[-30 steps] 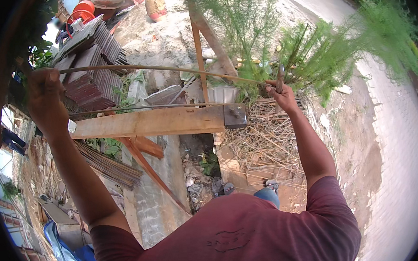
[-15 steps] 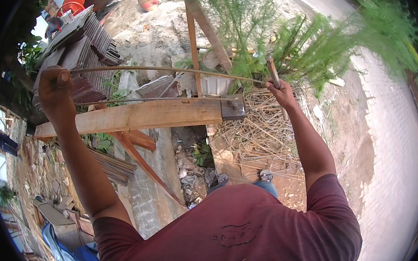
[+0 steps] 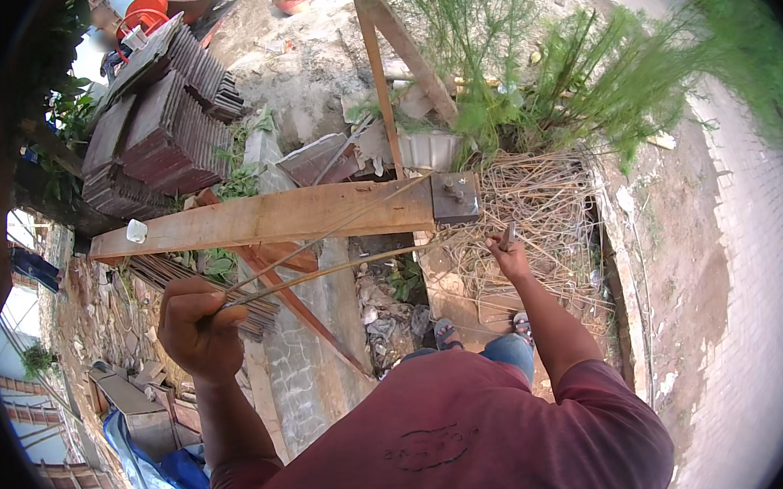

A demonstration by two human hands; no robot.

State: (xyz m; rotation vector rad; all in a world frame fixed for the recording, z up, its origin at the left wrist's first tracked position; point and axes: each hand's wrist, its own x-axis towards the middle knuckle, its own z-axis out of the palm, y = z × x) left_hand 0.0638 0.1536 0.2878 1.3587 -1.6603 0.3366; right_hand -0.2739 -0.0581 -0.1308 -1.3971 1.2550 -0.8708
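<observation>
My left hand [image 3: 200,322] is closed in a fist around thin metal rods, above the left part of a wooden beam's near side. One rod [image 3: 347,264] runs from this fist to beside my right hand. A second length of rod [image 3: 317,236] slants over the wooden beam [image 3: 288,216] to the dark metal block with pins [image 3: 455,195] at its right end. Whether both lengths are one bent rod, I cannot tell. My right hand [image 3: 511,261] is closed around a short stick-like tool [image 3: 508,233], seen nearly end-on; its kind is unclear.
A tangle of thin rods [image 3: 536,206] lies on the ground right of the block. Feathery green plants [image 3: 572,83] grow behind it. Stacked roof tiles [image 3: 167,138] stand far left, and a small white cup [image 3: 137,231] sits on the beam. A rubble-filled ditch [image 3: 384,323] runs below.
My left hand has come down and nearer, bringing the rod below the beam. My right hand has lowered and moved slightly left, with its tool now pointing away. The view has shifted a little.
</observation>
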